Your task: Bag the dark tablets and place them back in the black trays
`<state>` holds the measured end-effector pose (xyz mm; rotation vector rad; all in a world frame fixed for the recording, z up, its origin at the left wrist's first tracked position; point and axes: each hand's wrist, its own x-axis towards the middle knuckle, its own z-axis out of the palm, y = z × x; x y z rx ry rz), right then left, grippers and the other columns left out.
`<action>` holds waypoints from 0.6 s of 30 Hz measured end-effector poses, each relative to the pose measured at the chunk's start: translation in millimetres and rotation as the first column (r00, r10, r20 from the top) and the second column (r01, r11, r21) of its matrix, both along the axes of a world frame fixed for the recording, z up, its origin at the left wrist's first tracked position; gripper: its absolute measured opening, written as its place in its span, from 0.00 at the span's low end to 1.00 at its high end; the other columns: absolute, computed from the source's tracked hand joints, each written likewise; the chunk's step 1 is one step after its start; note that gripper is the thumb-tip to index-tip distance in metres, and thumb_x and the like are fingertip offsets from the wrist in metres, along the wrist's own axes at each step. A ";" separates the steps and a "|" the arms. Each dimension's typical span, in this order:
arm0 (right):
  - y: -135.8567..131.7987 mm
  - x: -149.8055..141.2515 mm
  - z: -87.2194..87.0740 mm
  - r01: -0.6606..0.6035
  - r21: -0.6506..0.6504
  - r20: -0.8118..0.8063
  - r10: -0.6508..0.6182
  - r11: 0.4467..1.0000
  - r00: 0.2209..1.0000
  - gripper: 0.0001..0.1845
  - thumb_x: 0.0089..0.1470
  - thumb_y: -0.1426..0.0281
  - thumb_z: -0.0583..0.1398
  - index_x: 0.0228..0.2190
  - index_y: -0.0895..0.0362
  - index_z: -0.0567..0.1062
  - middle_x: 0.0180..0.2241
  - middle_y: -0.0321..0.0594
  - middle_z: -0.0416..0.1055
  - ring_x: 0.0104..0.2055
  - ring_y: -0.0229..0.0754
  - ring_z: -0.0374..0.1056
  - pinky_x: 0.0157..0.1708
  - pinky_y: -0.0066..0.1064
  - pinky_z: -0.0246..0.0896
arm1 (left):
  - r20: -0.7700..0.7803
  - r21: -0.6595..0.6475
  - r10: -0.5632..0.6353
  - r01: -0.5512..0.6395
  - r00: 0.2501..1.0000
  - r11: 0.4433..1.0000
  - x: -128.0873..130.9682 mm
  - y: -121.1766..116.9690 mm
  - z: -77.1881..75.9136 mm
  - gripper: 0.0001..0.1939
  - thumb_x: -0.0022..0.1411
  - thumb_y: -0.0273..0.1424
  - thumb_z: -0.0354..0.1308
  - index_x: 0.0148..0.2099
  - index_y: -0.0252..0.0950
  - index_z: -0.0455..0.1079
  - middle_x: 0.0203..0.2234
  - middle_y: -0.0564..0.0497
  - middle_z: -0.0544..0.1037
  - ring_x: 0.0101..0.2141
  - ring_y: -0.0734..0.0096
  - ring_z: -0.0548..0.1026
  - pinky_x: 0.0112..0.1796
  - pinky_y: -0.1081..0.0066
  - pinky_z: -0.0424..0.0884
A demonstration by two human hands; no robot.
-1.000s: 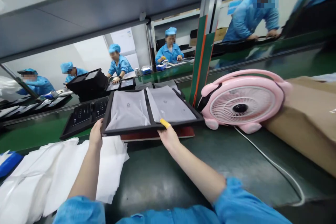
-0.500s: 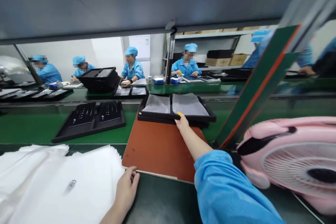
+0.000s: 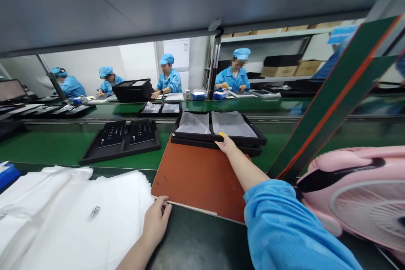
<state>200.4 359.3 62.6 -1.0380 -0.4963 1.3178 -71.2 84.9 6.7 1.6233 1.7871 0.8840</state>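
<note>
My right hand (image 3: 226,142), with a yellow cover on one fingertip, grips the near edge of a black two-compartment tray (image 3: 198,137). A translucent pouch (image 3: 232,124) lies in its right compartment, and another in its left. Directly beneath is a second black tray (image 3: 253,150). Both stand at the far end of a reddish-brown board (image 3: 199,175). My left hand (image 3: 157,219) rests at the board's near left corner, fingers loosely curled and thumb apart, beside a pile of white sheets or bags (image 3: 117,211).
Left of the board, another black tray (image 3: 95,156) holds two black printed pieces on the green belt (image 3: 41,143). A pink fan (image 3: 351,177) stands at right, near a slanted green post (image 3: 332,97). Several co-workers in blue sit across the line. A grey shelf (image 3: 190,0) hangs overhead.
The view has swung left, so things sit farther right. My right hand still grips the tray edge. Across the line, the black tray stack has shifted farther away, beside a co-worker's hand.
</note>
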 end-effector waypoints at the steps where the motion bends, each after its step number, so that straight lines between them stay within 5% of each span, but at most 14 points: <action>1: -3.4 1.3 3.1 -0.043 -0.051 0.055 0.046 0.998 0.997 0.13 0.58 0.65 0.51 0.36 0.63 0.68 0.26 0.37 0.68 0.25 0.32 0.64 0.26 0.25 0.62 | 0.002 0.004 -0.001 0.001 1.000 1.000 -0.2 0.6 0.0 0.16 0.57 0.38 0.44 0.42 0.37 0.66 0.30 0.48 0.75 0.32 0.67 0.73 0.37 0.69 0.67; 4: -23.9 4.7 7.8 -0.209 -0.211 0.228 0.256 0.955 0.939 0.21 0.56 0.57 0.50 0.31 0.64 0.69 0.21 0.42 0.69 0.21 0.34 0.64 0.21 0.25 0.59 | 0.028 0.019 0.008 -0.009 1.000 1.000 -1.8 1.2 -1.3 0.16 0.56 0.38 0.45 0.41 0.36 0.67 0.30 0.47 0.75 0.32 0.66 0.73 0.38 0.68 0.67; 7: -66.6 -2.0 1.5 -0.398 -0.300 0.360 0.489 0.867 0.795 0.24 0.50 0.54 0.55 0.24 0.65 0.70 0.17 0.46 0.69 0.17 0.36 0.62 0.17 0.25 0.54 | 0.117 0.078 0.070 -0.079 0.991 0.994 -2.0 -6.6 3.6 0.16 0.56 0.39 0.45 0.38 0.36 0.68 0.29 0.47 0.75 0.33 0.66 0.73 0.38 0.68 0.67; 10: -121.4 -20.5 -15.4 -0.533 -0.256 0.487 0.584 0.806 0.649 0.16 0.41 0.61 0.64 0.19 0.63 0.70 0.12 0.41 0.66 0.15 0.34 0.59 0.17 0.23 0.52 | 0.202 0.084 0.053 -0.071 0.978 0.994 2.1 -21.3 29.0 0.17 0.57 0.40 0.43 0.37 0.36 0.68 0.28 0.48 0.75 0.30 0.67 0.72 0.34 0.69 0.68; 12: -150.2 -34.0 -27.1 -0.591 -0.191 0.575 0.577 0.784 0.580 0.13 0.39 0.65 0.65 0.19 0.61 0.71 0.10 0.35 0.64 0.14 0.32 0.58 0.19 0.23 0.52 | 0.147 0.018 -0.116 0.115 0.982 0.993 5.0 -23.2 56.4 0.15 0.56 0.39 0.46 0.36 0.37 0.69 0.27 0.49 0.76 0.29 0.69 0.72 0.33 0.71 0.67; 15: -169.3 -46.7 -35.5 -0.643 -0.142 0.702 0.535 0.752 0.470 0.11 0.41 0.64 0.63 0.21 0.60 0.72 0.10 0.31 0.63 0.15 0.32 0.58 0.21 0.23 0.53 | -0.071 -0.119 -0.373 0.363 0.925 0.924 2.3 9.1 96.2 0.09 0.52 0.36 0.53 0.33 0.39 0.72 0.27 0.51 0.77 0.30 0.68 0.73 0.34 0.72 0.66; 16: -170.6 -48.1 -35.6 -0.642 -0.144 0.725 0.522 0.753 0.450 0.11 0.42 0.63 0.62 0.22 0.59 0.73 0.10 0.30 0.63 0.15 0.32 0.58 0.21 0.24 0.53 | -0.152 -0.140 -0.365 0.345 0.919 0.928 -0.7 30.4 105.1 0.08 0.50 0.35 0.55 0.33 0.39 0.72 0.27 0.51 0.77 0.30 0.67 0.73 0.35 0.72 0.66; 18: -170.4 -47.3 -33.1 -0.629 -0.162 0.799 0.475 0.760 0.369 0.13 0.43 0.60 0.61 0.25 0.59 0.75 0.10 0.30 0.63 0.15 0.32 0.59 0.21 0.24 0.53 | -0.316 -0.062 -0.164 0.152 0.934 0.986 -7.1 82.7 113.3 0.10 0.47 0.32 0.58 0.34 0.37 0.71 0.28 0.49 0.77 0.35 0.62 0.74 0.40 0.69 0.64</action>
